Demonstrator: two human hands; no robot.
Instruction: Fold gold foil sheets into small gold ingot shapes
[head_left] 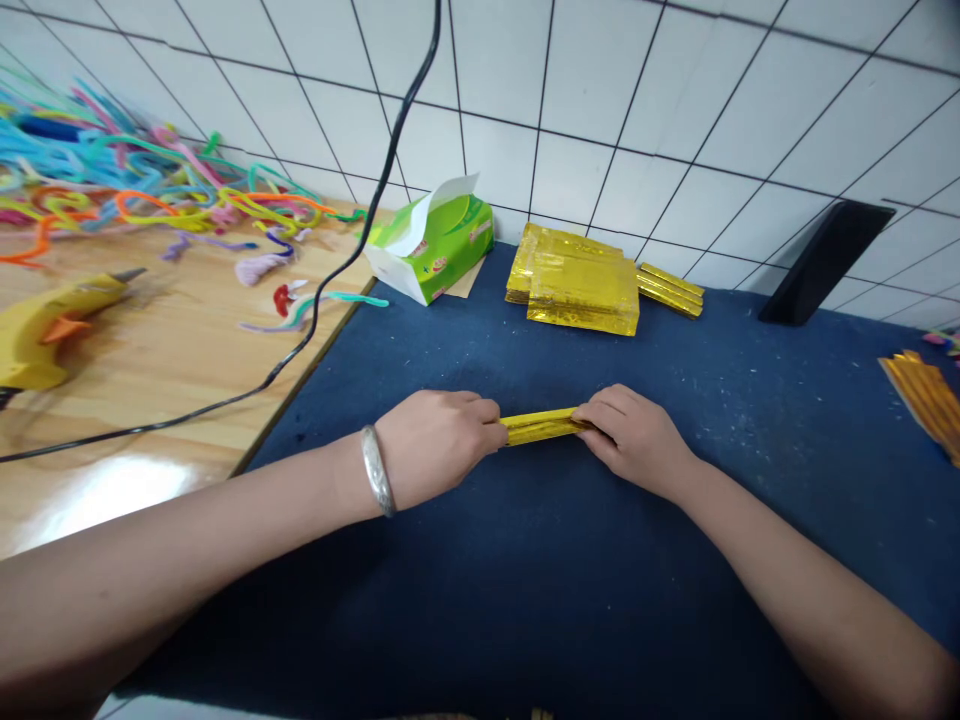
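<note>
A narrow folded strip of gold foil paper (537, 426) lies across the blue mat (525, 580) in the middle. My left hand (435, 443), with a silver bangle on the wrist, pinches its left end. My right hand (634, 438) is closed over its right end, fingers curled down on the foil. Both hands rest on the mat.
A stack of gold foil sheets (577, 285) and folded gold strips (670, 290) lie at the back. A green tissue pack (433, 245), a yellow glue gun (45, 330), a black cable (330, 280) and several pipe cleaners (135, 190) are at the left. More gold strips (926, 395) sit far right.
</note>
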